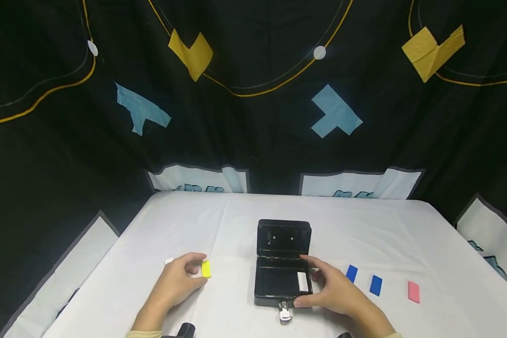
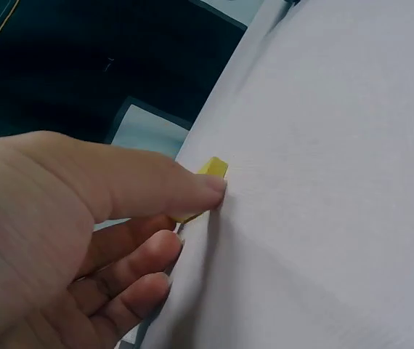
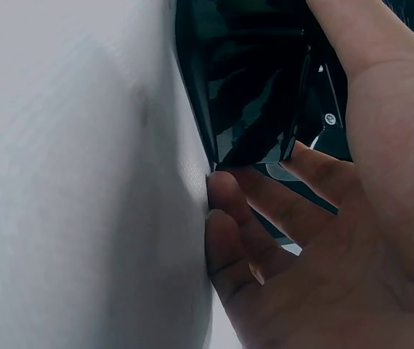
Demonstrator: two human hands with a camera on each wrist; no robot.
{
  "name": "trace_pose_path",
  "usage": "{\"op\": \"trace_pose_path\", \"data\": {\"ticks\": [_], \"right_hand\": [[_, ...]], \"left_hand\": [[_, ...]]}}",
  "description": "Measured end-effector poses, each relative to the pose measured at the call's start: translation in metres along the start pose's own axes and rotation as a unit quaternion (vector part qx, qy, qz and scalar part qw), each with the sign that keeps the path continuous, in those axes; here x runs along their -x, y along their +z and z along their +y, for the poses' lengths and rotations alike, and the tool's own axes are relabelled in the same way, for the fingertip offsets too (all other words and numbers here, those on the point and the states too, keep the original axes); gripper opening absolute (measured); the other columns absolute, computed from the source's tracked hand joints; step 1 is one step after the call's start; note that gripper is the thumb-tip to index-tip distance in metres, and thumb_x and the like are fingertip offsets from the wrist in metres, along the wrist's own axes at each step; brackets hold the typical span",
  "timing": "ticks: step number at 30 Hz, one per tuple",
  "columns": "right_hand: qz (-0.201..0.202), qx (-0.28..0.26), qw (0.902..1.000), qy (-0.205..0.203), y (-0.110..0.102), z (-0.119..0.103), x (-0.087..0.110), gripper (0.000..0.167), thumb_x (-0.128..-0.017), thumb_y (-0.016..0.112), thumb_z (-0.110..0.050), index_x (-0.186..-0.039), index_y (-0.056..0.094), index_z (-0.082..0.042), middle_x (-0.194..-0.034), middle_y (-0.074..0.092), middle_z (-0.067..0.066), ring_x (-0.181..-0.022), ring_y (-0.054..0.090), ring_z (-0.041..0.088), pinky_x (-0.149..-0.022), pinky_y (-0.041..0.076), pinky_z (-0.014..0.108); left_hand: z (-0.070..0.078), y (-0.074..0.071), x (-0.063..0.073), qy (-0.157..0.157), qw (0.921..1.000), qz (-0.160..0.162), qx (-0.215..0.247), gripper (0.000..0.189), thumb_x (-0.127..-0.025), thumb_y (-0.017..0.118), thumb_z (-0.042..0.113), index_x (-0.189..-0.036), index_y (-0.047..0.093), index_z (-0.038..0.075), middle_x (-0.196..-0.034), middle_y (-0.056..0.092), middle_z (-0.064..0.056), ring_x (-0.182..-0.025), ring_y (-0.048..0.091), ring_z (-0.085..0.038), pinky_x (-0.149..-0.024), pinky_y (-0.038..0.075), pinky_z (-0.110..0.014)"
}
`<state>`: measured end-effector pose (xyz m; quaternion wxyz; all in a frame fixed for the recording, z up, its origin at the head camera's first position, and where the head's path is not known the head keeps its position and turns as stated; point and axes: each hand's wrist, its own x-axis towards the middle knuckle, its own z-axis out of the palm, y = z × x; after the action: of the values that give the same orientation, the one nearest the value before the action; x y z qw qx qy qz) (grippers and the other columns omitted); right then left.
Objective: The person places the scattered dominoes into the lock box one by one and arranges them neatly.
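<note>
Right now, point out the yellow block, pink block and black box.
Yellow block [image 1: 206,269], head view, middle of its exposed face.
Pink block [image 1: 413,292], head view, centre of its top.
Black box [image 1: 276,280], head view, bare floor inside.

Your left hand [image 1: 178,281]: thumb [image 2: 145,178] and index [image 1: 191,257] pinching at tips, other fingers [image 2: 140,270] bent loosely below; left forearm [image 1: 151,313] slanting in from bottom edge. Your right hand [image 1: 334,288]: gripping, thumb nearer you, index farther off, spread wide; right forearm [image 1: 373,318] from lower right. Hands well apart.
</note>
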<state>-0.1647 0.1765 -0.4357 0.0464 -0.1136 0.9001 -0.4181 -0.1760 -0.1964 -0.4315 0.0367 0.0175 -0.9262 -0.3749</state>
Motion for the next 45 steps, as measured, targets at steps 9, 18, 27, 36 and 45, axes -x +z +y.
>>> {"op": "trace_pose_path", "data": {"ticks": [9, 18, 27, 36, 45], "right_hand": [[-0.004, -0.004, 1.0, -0.006, -0.001, 0.0, -0.002, 0.104, -0.057, 0.098, -0.044, -0.147, 0.051, -0.017, -0.104, 0.065, 0.0, -0.093, 0.057, 0.018, -0.084, 0.049, 0.046], [0.004, 0.006, 0.9998, 0.016, 0.0, -0.001, 0.0, 0.105, -0.056, 0.098, -0.046, -0.146, 0.052, -0.02, -0.113, 0.065, 0.003, -0.096, 0.058, 0.018, -0.089, 0.051, 0.054], [-0.006, -0.002, 1.0, -0.006, -0.002, 0.001, -0.001, 0.104, -0.059, 0.096, -0.045, -0.148, 0.05, -0.018, -0.113, 0.064, 0.002, -0.094, 0.056, 0.018, -0.081, 0.049, 0.044], [-0.009, 0.0, 0.9999, -0.012, -0.001, 0.0, -0.001, 0.104, -0.06, 0.096, -0.047, -0.148, 0.05, -0.016, -0.122, 0.064, 0.008, -0.1, 0.058, 0.02, -0.088, 0.051, 0.055], [-0.006, -0.004, 0.9999, -0.015, -0.001, 0.0, -0.001, 0.103, -0.06, 0.096, -0.048, -0.147, 0.051, -0.016, -0.135, 0.06, 0.015, -0.108, 0.061, 0.027, -0.095, 0.047, 0.062]], "left_hand": [[0.026, 0.011, 0.001, 0.052, 0.9934, 0.0, 0.103, 0.051, -0.072, 0.091, 0.018, -0.119, 0.072, 0.018, -0.106, 0.069, 0.006, -0.089, 0.061, -0.015, -0.079, 0.052, -0.036], [0.089, 0.052, 0.005, 0.209, 0.9712, -0.094, 0.064, 0.043, -0.073, 0.09, 0.022, -0.112, 0.074, 0.016, -0.106, 0.067, 0.011, -0.09, 0.062, -0.012, -0.078, 0.055, -0.033], [0.122, 0.09, -0.003, 0.244, 0.9579, -0.15, -0.019, 0.045, -0.072, 0.092, 0.022, -0.113, 0.076, 0.01, -0.102, 0.067, 0.007, -0.087, 0.06, -0.004, -0.078, 0.054, -0.024], [0.126, 0.103, -0.004, 0.261, 0.952, -0.146, -0.066, 0.046, -0.073, 0.092, 0.026, -0.112, 0.076, 0.01, -0.102, 0.068, 0.007, -0.083, 0.061, -0.003, -0.073, 0.054, -0.023], [0.129, 0.105, -0.003, 0.253, 0.9502, -0.153, -0.099, 0.045, -0.071, 0.092, 0.031, -0.111, 0.077, 0.016, -0.106, 0.07, 0.007, -0.084, 0.061, -0.003, -0.072, 0.054, -0.03]]}}
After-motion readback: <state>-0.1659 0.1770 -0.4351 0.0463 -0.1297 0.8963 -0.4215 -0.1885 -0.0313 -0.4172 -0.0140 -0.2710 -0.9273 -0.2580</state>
